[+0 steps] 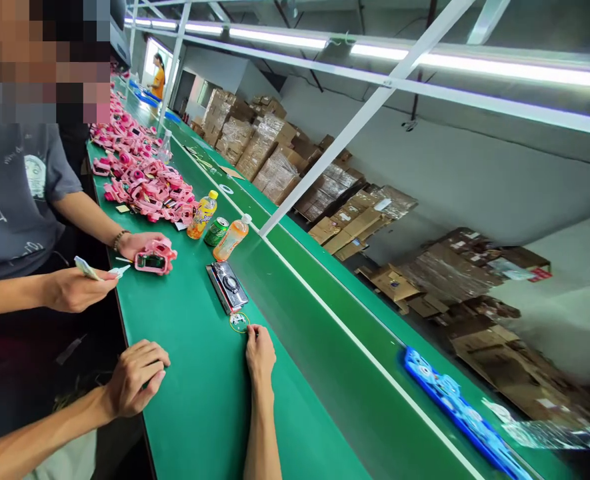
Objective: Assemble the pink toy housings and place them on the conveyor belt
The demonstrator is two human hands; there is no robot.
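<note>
My left hand (139, 378) hovers at the near edge of the green table (189, 393), fingers loosely curled together, with nothing visible in them. On the tabletop, my right hand (261, 353) is closed in a pinch. Its fingertips meet the edge of a small round yellow-rimmed piece (239, 323) with white bits inside; whether they grip it is hard to make out. Just beyond lies a silver and black camera-shaped thing (228, 287) with a round lens-like part. To the left, a co-worker's hand holds a pink plastic casing (155, 258), and the other holds a pale, thin item (89, 269).
Beyond the camera-shaped thing stand an orange drink bottle (232, 238), a green can (217, 231) and a yellow-labelled bottle (202, 215). A heap of pink casings (149, 187) lies behind. Across the belt (325, 347) is a blue tray (455, 407). Wrapped cartons (275, 147) line the wall.
</note>
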